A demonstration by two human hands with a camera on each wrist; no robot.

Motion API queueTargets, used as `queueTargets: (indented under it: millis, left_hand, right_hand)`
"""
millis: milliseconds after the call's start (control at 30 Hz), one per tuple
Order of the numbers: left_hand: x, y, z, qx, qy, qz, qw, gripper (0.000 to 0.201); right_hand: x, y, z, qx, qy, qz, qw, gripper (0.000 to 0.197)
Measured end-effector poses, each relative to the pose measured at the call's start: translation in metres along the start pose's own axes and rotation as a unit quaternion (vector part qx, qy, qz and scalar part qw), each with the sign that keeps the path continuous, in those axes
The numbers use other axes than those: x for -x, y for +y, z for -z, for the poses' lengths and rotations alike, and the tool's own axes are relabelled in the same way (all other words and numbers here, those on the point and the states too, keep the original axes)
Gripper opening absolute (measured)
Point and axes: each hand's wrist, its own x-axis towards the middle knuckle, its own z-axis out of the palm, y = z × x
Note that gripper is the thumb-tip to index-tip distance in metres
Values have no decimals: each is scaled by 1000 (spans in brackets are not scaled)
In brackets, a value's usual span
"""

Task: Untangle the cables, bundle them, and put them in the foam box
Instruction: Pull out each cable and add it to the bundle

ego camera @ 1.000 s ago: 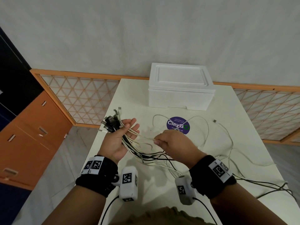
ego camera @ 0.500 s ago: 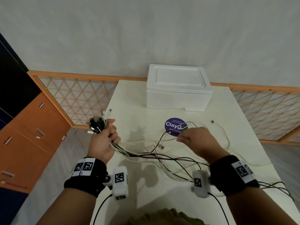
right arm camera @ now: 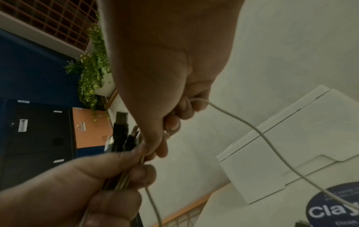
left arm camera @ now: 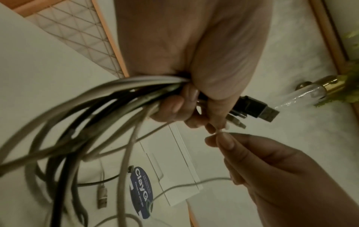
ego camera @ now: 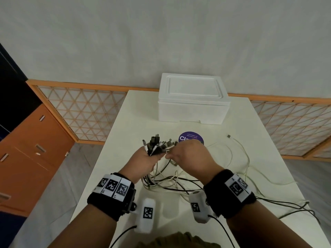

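Observation:
My left hand (ego camera: 146, 159) grips a bunch of black and white cables (left arm camera: 116, 98) just below their plugs (ego camera: 155, 144), which stick up above the fist; a black USB plug (left arm camera: 256, 109) juts out. My right hand (ego camera: 172, 154) is right against it and pinches the end of a thin white cable (right arm camera: 252, 127) next to the bunch. The cables' lower lengths hang into a tangle (ego camera: 170, 181) on the white table (ego camera: 125, 133). The white foam box (ego camera: 192, 101) stands at the table's far end with its lid on.
A round purple sticker (ego camera: 190, 138) lies between my hands and the box. Loose white cables (ego camera: 238, 154) loop over the right half of the table and dark ones (ego camera: 286, 206) trail to its right edge. An orange cabinet (ego camera: 26, 154) stands on the left, below the table.
My right hand has moved left from beside the sticker to the left hand, bringing a white cable end. My left hand has moved right, still gripping the bunch.

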Motion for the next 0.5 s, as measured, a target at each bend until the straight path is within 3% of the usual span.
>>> queueTargets:
  millis: [67,300,400,500]
  left_hand:
    - [0,-3,5,-4,31,14,999,8]
    - [2,-14,29,39,80,27,996,5]
    - [5,-7,24,18,87,17,996,4]
    - [7,2,14,-38,106,-26,993,9]
  right_hand:
    - [3,6,3,-34,-49,-36,998,39]
    - [22,34,10,-139,-89,-144,976,23]
    - [21,33,8,-88,-55,-157,982,23]
    - [19,23,2,59,-1,-170,984,22]
